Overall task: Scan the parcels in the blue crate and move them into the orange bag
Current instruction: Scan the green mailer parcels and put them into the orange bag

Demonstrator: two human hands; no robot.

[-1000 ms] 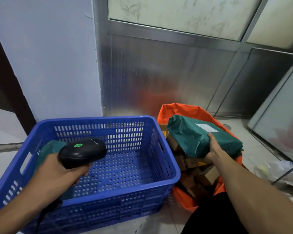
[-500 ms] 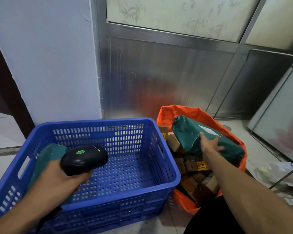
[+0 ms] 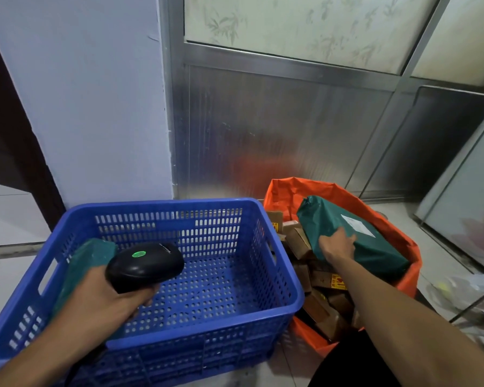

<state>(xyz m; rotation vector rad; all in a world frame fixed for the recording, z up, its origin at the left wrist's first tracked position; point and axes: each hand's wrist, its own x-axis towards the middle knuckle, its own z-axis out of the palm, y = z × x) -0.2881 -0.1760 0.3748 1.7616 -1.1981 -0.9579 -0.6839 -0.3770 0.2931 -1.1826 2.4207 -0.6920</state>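
Observation:
The blue crate (image 3: 274, 277) stands on the floor at lower left. Inside it, against the left wall, leans one green parcel (image 3: 87, 261), partly hidden by my left hand. My left hand (image 3: 106, 300) grips a black barcode scanner (image 3: 146, 265) with a lit green dot, held over the crate. To the right is the orange bag (image 3: 288, 191), filled with several brown cardboard boxes (image 3: 299, 241). A large green parcel (image 3: 355, 241) with a white label lies on top of them. My right hand (image 3: 337, 245) rests on that parcel with fingers stretched out flat.
A pale wall and a metal-framed glass partition (image 3: 291, 129) stand right behind crate and bag. Crumpled clear plastic (image 3: 467, 291) lies on the tiled floor at the right. A leaning panel (image 3: 470, 208) stands at the far right.
My right hand has let go of the large green parcel, which settled into the orange bag; the hand now lies flat on it. The scanner hand has hardly moved.

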